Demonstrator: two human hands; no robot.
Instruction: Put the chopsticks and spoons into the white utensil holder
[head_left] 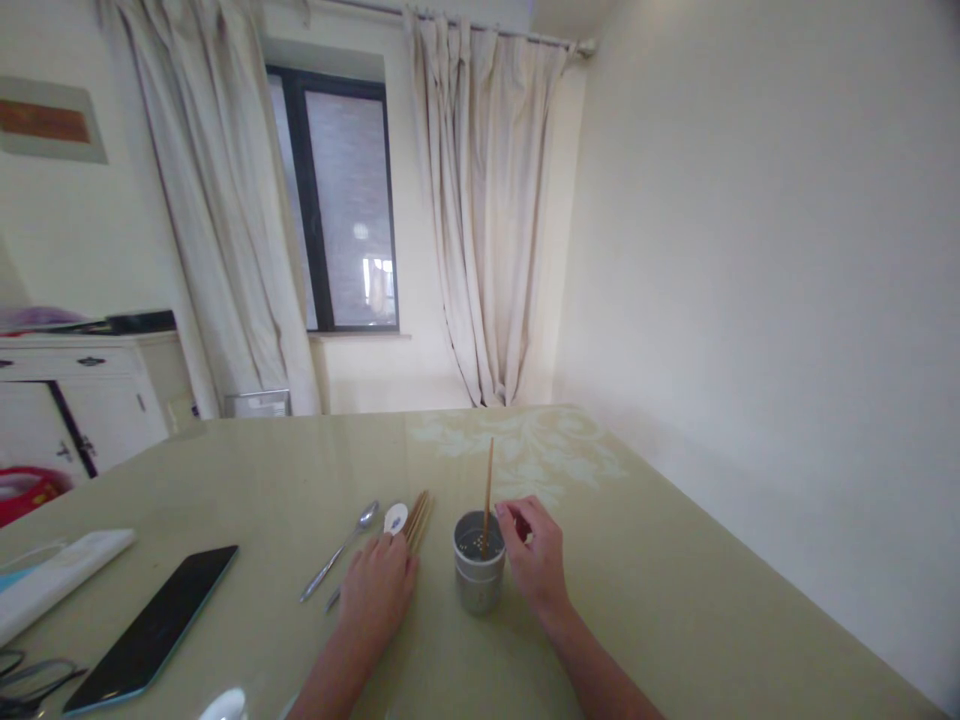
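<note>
A grey cylindrical utensil holder point(480, 585) stands upright on the table, with small light dots showing inside it. One wooden chopstick point(489, 490) stands in it, leaning slightly. My right hand point(536, 560) is beside the holder's right rim, thumb and index finger pinched together close to the chopstick but apart from it; what they hold, if anything, does not show. My left hand point(375, 585) is closed over the lower part of a bundle of chopsticks point(420, 520). A white spoon with a blue mark point(396, 517) is partly hidden under its fingers. To its left lies a metal spoon point(337, 560).
A dark phone or tablet point(157, 625) lies on the left of the table point(262, 470), with a white power strip point(67, 575) and black glasses or cord point(41, 675) beside it. A white object point(225, 705) is cut off at the bottom edge. A wall point(787, 330) borders the table's right.
</note>
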